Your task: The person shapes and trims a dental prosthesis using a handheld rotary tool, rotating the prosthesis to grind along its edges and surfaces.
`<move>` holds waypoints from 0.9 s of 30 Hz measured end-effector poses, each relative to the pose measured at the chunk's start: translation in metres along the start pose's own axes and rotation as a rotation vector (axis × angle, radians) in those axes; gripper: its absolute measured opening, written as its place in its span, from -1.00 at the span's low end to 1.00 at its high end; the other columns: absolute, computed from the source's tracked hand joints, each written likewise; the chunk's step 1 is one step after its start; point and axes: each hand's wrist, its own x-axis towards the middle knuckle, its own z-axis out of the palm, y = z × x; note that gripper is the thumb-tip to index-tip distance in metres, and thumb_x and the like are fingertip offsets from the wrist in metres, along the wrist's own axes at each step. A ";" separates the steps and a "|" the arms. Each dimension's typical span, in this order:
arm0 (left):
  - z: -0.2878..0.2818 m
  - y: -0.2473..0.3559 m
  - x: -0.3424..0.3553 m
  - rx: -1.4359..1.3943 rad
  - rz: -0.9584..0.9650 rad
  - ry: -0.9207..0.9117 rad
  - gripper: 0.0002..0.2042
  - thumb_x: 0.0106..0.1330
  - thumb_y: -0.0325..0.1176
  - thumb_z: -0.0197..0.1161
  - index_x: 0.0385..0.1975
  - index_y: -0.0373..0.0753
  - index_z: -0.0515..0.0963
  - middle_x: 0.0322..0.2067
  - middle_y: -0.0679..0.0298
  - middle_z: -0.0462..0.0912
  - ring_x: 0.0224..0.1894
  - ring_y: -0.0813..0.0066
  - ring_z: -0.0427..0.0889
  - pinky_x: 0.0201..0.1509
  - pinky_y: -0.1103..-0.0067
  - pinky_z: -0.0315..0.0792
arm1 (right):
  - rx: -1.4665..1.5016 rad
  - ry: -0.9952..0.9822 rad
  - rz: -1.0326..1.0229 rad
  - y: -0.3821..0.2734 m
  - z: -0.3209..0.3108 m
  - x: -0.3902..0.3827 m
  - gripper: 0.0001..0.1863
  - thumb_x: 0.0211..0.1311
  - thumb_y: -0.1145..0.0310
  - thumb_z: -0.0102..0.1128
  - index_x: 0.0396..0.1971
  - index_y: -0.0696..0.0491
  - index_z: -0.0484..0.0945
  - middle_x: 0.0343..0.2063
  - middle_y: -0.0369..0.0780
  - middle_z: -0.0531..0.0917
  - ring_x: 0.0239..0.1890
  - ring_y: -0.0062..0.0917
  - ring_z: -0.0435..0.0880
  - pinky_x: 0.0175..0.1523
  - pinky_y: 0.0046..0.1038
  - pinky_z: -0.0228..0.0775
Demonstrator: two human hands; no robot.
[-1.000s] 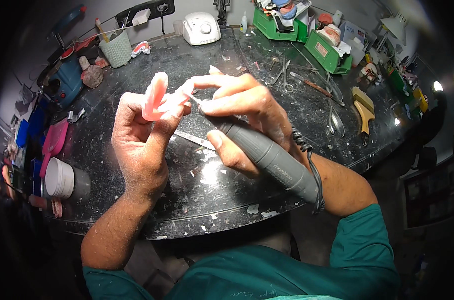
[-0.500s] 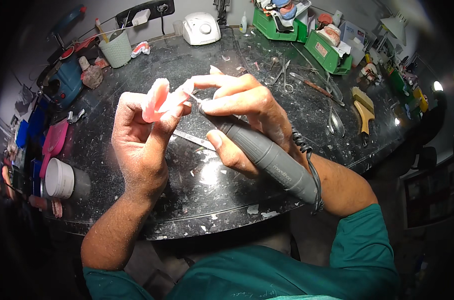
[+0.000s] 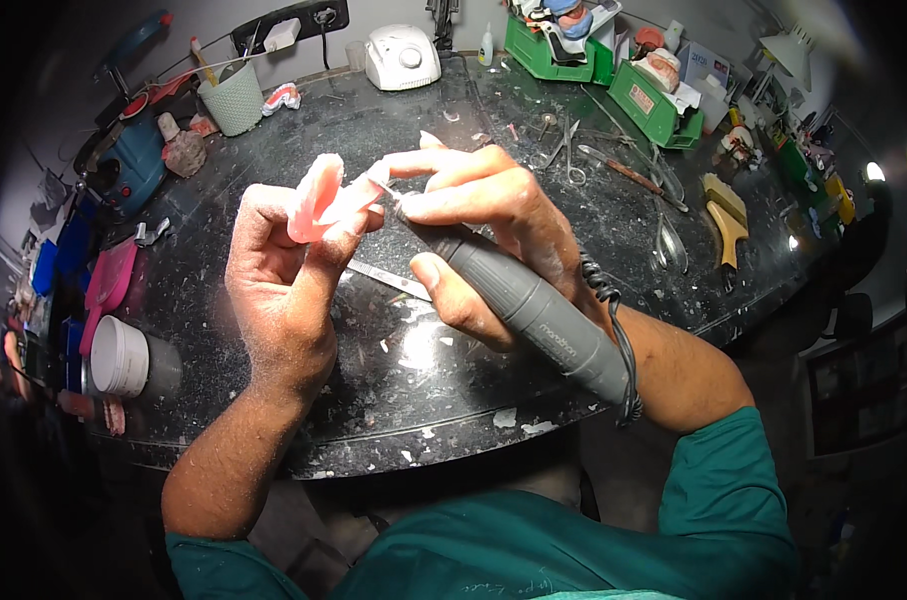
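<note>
My left hand [image 3: 286,285], dusted with pale powder, pinches a pink denture base [image 3: 316,205] between thumb and fingers above the bench. My right hand [image 3: 509,205] is wrapped round a dark grey rotary handpiece [image 3: 529,305], with its coiled cord [image 3: 629,365] hanging by the wrist. The thin metal bur [image 3: 389,190] at the handpiece's tip reaches the right edge of the denture base; glare hides whether they touch. One right fingertip rests close to that same edge. Below the hands lies a flat metal strip with markings [image 3: 389,280], partly covered.
A white control box [image 3: 404,60] stands at the back of the black, chipped bench [image 3: 414,400]. Scissors [image 3: 574,165], a knife [image 3: 634,178] and a brush [image 3: 726,235] lie to the right, green bins [image 3: 654,105] behind them. A white tub [image 3: 120,357] stands at left.
The denture base has tilted slightly in my left hand. The handpiece and my right hand have shifted a little; their grip is the same.
</note>
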 end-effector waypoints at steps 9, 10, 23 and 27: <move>-0.004 -0.002 0.002 0.034 -0.004 -0.018 -0.82 0.38 -0.55 0.28 -0.19 -0.26 0.38 -0.02 0.10 0.61 -0.01 0.35 0.69 0.19 0.35 0.55 | -0.008 0.001 0.002 -0.001 0.001 0.001 -0.55 -0.12 0.68 0.35 -0.11 0.16 0.56 -0.20 -0.12 0.64 0.05 -0.20 0.66 0.20 -0.19 0.47; -0.005 -0.002 0.002 0.050 0.017 -0.052 -0.82 0.38 -0.55 0.28 -0.19 -0.27 0.38 0.01 0.10 0.60 0.00 0.34 0.69 0.20 0.34 0.56 | -0.023 -0.042 -0.028 -0.001 0.000 0.003 -0.55 -0.12 0.69 0.34 -0.12 0.17 0.56 -0.21 -0.12 0.64 0.05 -0.20 0.66 0.20 -0.18 0.47; -0.002 -0.004 0.002 -0.026 0.014 0.002 -0.84 0.37 -0.60 0.25 -0.21 -0.27 0.39 0.16 0.01 0.54 0.07 0.31 0.67 0.20 0.35 0.59 | -0.009 -0.036 0.022 -0.002 0.000 0.001 -0.55 -0.11 0.69 0.33 -0.10 0.17 0.56 -0.19 -0.13 0.63 0.02 -0.20 0.66 0.21 -0.18 0.47; 0.000 -0.001 0.004 0.005 -0.011 0.024 -0.85 0.36 -0.64 0.24 -0.27 -0.27 0.40 0.20 -0.01 0.53 0.04 0.35 0.69 0.18 0.39 0.59 | 0.051 0.055 0.076 -0.001 0.006 -0.003 -0.57 -0.10 0.68 0.34 -0.11 0.17 0.56 -0.21 -0.13 0.64 0.02 -0.23 0.66 0.25 -0.14 0.45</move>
